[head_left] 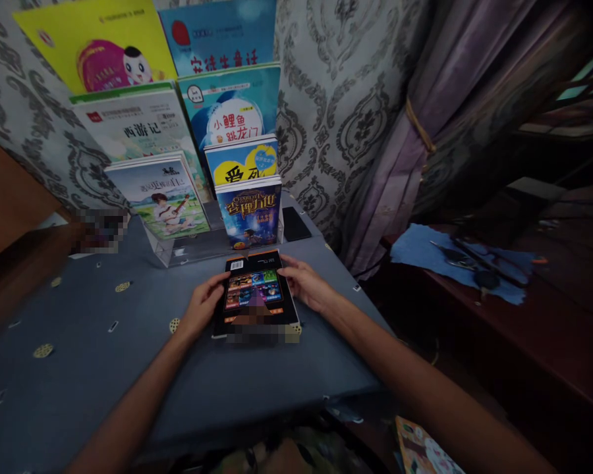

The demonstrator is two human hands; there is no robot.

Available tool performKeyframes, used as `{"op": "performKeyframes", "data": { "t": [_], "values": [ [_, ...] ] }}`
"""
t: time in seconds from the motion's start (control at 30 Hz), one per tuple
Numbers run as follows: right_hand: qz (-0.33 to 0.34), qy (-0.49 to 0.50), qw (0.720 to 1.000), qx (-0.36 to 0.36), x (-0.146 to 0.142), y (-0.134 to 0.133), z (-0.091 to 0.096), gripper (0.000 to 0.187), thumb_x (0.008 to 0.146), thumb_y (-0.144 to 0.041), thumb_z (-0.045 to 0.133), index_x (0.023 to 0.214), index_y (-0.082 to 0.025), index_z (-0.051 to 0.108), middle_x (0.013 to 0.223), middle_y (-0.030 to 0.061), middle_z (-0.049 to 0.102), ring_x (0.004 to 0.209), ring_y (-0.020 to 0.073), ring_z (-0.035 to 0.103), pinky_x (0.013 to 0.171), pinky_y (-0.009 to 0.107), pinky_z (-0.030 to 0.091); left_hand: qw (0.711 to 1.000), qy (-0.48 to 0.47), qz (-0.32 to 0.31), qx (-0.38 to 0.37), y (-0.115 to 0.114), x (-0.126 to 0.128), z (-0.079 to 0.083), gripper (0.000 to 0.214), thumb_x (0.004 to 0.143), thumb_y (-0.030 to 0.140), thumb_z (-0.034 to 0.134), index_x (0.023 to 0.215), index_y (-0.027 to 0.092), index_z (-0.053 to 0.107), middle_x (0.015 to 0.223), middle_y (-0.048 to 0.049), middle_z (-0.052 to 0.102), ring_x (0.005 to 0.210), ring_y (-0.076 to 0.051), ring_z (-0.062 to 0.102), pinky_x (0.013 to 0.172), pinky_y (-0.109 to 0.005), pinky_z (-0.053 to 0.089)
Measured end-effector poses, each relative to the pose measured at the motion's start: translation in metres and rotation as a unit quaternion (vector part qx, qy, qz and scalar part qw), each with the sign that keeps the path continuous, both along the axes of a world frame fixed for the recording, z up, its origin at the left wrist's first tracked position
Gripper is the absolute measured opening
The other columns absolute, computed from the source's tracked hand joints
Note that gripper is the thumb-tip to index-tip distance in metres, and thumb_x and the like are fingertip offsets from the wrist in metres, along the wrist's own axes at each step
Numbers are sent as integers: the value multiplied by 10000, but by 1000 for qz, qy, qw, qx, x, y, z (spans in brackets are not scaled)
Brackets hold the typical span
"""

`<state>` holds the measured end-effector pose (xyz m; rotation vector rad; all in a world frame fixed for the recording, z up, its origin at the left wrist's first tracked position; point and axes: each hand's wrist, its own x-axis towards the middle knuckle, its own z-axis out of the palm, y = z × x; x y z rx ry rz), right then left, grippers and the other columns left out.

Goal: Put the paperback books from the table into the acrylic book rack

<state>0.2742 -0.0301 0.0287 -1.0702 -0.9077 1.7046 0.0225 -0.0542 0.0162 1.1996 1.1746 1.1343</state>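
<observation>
A black book [220, 321] with a grid of colourful pictures and a barcode lies at the middle of the table, or just above it; I cannot tell which. My left hand [206, 301] grips its left edge, thumb on the cover. On the opposite edge my right hand [306, 283] has its thumb on top and its other fingers partly hidden along the side. Right behind it, a blue book with gold lettering [251, 214] stands in the front of a clear display rack [192, 251]. To its left leans a book with a guitar player [165, 197].
More books stand in tiers behind, among them a yellow one [64, 39] and a teal one [227, 99]. A dark flat object [295, 224] lies beside the rack. At right, a dark red surface [454, 316] bears a blue cloth [410, 253] with tools. Another book [425, 451] shows below the table edge.
</observation>
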Motion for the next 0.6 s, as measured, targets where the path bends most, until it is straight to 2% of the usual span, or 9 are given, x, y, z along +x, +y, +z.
{"op": "performKeyframes", "data": {
  "t": [0.1, 0.2, 0.27, 0.33, 0.47, 0.6],
  "values": [
    [-20, 15, 1000, 0, 6, 2, 0, 491, 784, -112, 604, 1258, -241, 608, 613, -72, 575, 472, 87, 493, 454, 184, 465, 999, 9, -26, 25, -2, -2, 6, 475, 729, 388, 733, 1162, 193, 733, 1192, -83, 744, 1148, -289, 661, 1056, -426, 475],
    [8, 45, 999, -10, 9, 2, 2, 312, 800, -102, 592, 1081, -175, 707, 621, -38, 608, 496, 81, 527, 502, 181, 508, 996, 34, -17, 85, -2, -4, 10, 516, 688, 368, 790, 1174, 203, 736, 1225, -86, 725, 1172, -300, 637, 1071, -415, 456],
    [23, 64, 998, -10, 9, 0, 4, 214, 829, -119, 585, 981, -154, 730, 645, -11, 645, 536, 92, 579, 547, 193, 544, 990, 76, 0, 122, -2, -5, 12, 475, 677, 390, 810, 1118, 218, 763, 1139, -81, 735, 1098, -294, 646, 1038, -410, 471],
    [37, 72, 997, 0, 8, -2, 6, 169, 876, -175, 582, 960, -151, 727, 696, 19, 694, 574, 106, 626, 565, 201, 559, 980, 115, 30, 162, -3, -5, 15, 395, 713, 444, 783, 1047, 231, 787, 1028, -69, 717, 1023, -274, 637, 1010, -395, 475],
    [94, 71, 993, 10, 6, -6, 10, 244, 964, -347, 554, 946, -143, 686, 798, 90, 759, 589, 116, 678, 511, 182, 529, 964, 141, 95, 203, -6, -4, 20, 324, 799, 504, 714, 961, 229, 772, 991, -43, 686, 1019, -249, 602, 982, -346, 463],
    [133, 50, 989, 37, 4, -9, 11, 343, 925, -504, 615, 892, -162, 621, 783, 97, 770, 568, 141, 707, 440, 183, 493, 978, 83, 88, 168, -6, -2, 21, 420, 846, 557, 652, 1038, 188, 715, 970, -35, 706, 963, -232, 623, 892, -307, 487]
  ]
}}
